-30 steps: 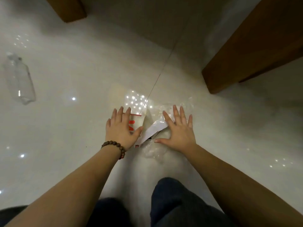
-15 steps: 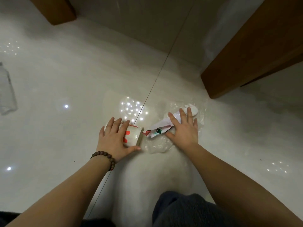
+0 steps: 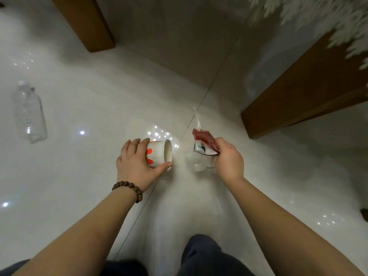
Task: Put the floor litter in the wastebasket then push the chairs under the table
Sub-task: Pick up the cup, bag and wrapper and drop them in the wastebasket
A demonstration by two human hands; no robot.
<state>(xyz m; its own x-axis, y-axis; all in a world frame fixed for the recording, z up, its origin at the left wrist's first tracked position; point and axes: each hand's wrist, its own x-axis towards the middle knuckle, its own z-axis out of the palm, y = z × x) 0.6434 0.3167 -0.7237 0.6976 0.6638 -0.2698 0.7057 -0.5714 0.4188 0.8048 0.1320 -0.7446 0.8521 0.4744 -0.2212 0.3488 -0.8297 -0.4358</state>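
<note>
Left grip: left hand [image 3: 137, 162] curls round a paper cup [image 3: 159, 154], fingers over its top, thumb under the rim.
Right grip: right hand [image 3: 228, 161] pinches a wrapper [image 3: 204, 143] together with a clear plastic bag [image 3: 196, 163].
Cup: white with red-orange marks, on its side, mouth facing frame right, centre of frame.
Wrapper: red and white, crumpled, sticking up from the fingers.
Bag: hangs below the wrapper, left of the palm.
Bottle [image 3: 29, 114]: clear, empty, lying on the floor [image 3: 89, 92] at frame left, well apart from both hands.

Glossy pale tiled floor [image 3: 79, 186], 1 clear plastic bottle [image 3: 29, 113] on it.
</note>
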